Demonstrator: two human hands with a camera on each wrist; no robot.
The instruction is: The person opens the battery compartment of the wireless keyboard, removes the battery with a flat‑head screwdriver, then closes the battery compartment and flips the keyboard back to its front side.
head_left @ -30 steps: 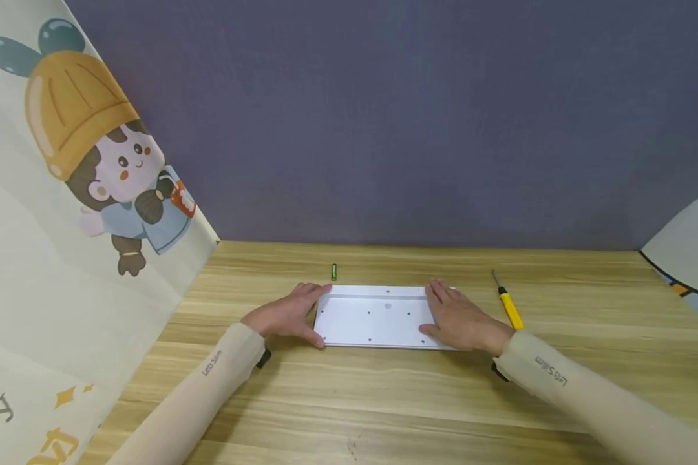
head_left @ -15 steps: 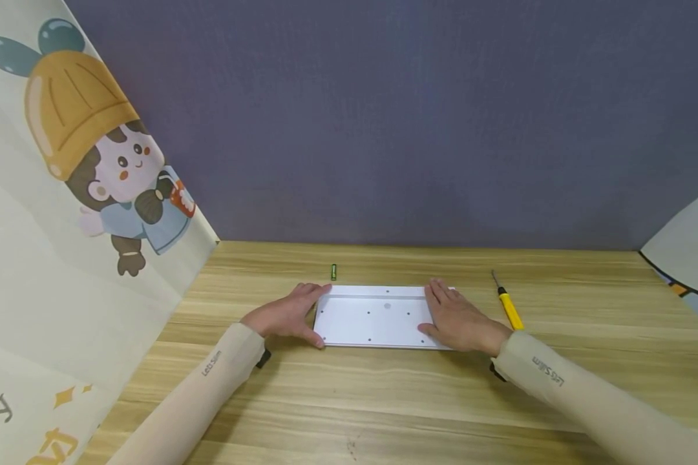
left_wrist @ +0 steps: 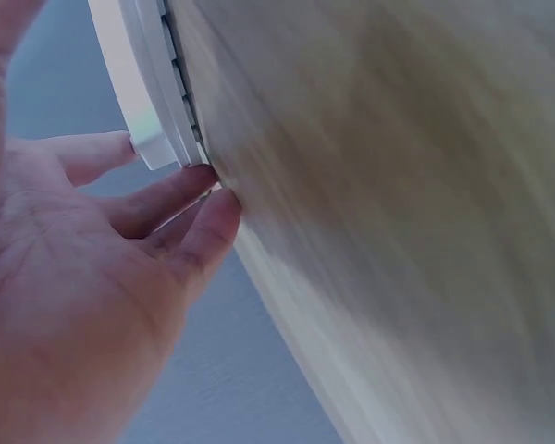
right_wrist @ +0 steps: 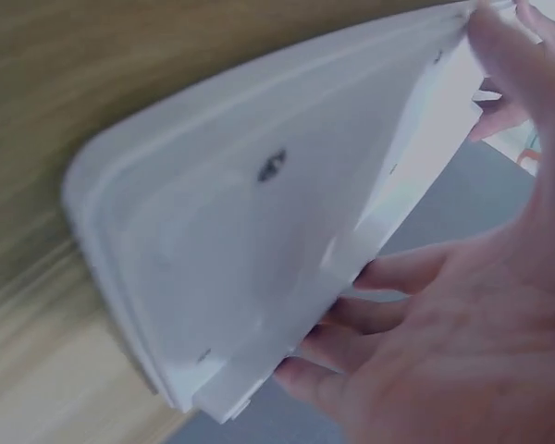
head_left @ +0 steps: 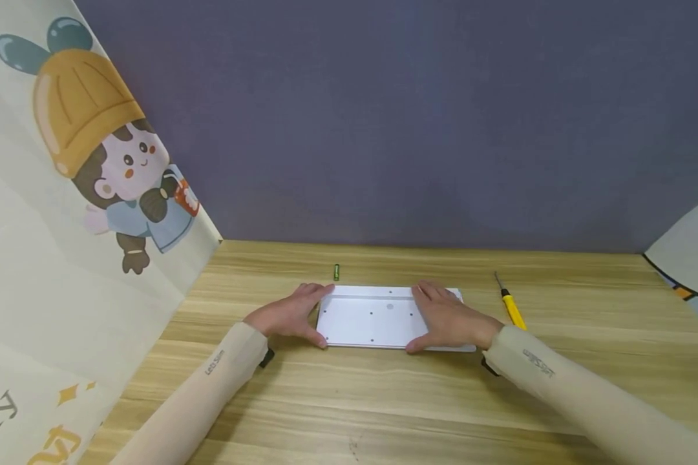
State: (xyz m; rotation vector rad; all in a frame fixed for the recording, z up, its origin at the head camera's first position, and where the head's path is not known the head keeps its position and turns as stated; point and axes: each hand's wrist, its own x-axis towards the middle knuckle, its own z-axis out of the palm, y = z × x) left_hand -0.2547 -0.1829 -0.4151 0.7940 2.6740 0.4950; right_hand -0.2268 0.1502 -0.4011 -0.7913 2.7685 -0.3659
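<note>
A white keyboard [head_left: 349, 326] lies face down on the wooden table, its screw-dotted back upward. In the left wrist view a row of keys shows along the underside of the keyboard [left_wrist: 134, 74]. My left hand [head_left: 287, 315] grips its left end, thumb at the near edge and fingers at the far edge. Across the right part, my right hand [head_left: 450, 320] holds the keyboard between a thumb on the near edge and fingers on the far edge. The right wrist view shows the rounded corner of the keyboard [right_wrist: 231, 240] and the fingers along its thicker far edge.
Behind the keyboard lies a small green battery [head_left: 337, 272]. A screwdriver [head_left: 513, 311] with a yellow handle lies right of the right hand. A dark grey-blue partition [head_left: 419, 129] rises at the table's back, and a wall with a cartoon figure [head_left: 134, 168] stands left.
My right hand has slid left along the keyboard, and its thumb has come from the back face down to the near edge. The right end is now uncovered. The left hand stays in place.
</note>
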